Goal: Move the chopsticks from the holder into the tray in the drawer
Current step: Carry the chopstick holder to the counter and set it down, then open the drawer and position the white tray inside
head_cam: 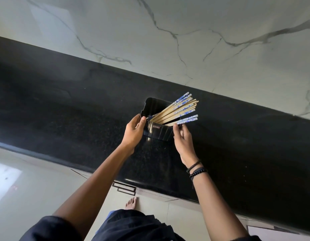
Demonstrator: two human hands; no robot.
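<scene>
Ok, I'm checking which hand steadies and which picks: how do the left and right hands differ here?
The left hand grips the side of the black holder; the right hand reaches its fingertips to the lowest chopsticks, grip unclear. The right wrist wears dark bands; the left wrist is bare. Both are at the holder's rim.

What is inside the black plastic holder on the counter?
A fanned bundle of wooden chopsticks with blue-and-white patterned ends leans out of the black plastic holder. Its walls hide their lower tips and anything else inside.
</scene>
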